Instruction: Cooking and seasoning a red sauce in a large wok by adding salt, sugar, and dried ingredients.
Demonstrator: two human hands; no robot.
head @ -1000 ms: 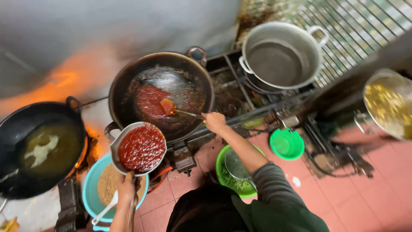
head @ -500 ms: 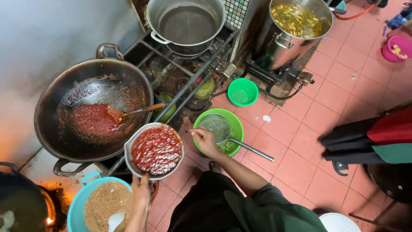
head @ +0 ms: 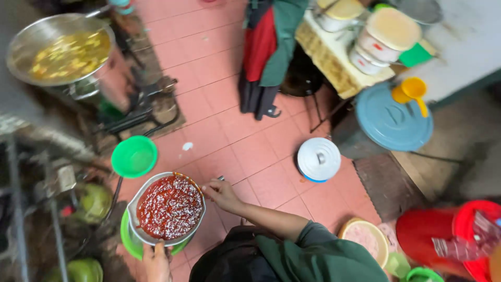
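Red chilli paste fills a metal bowl (head: 169,209) held over a green basin (head: 130,241); the left hand (head: 156,261) clasps its near rim, the right hand (head: 222,193) pinches its far edge above pink tiles (head: 250,151).

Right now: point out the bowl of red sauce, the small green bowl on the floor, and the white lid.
bowl of red sauce (head: 169,208), head view, on the sauce surface at centre.
small green bowl (head: 134,156), head view, on its inside bottom.
white lid (head: 318,159), head view, on the top near the knob.
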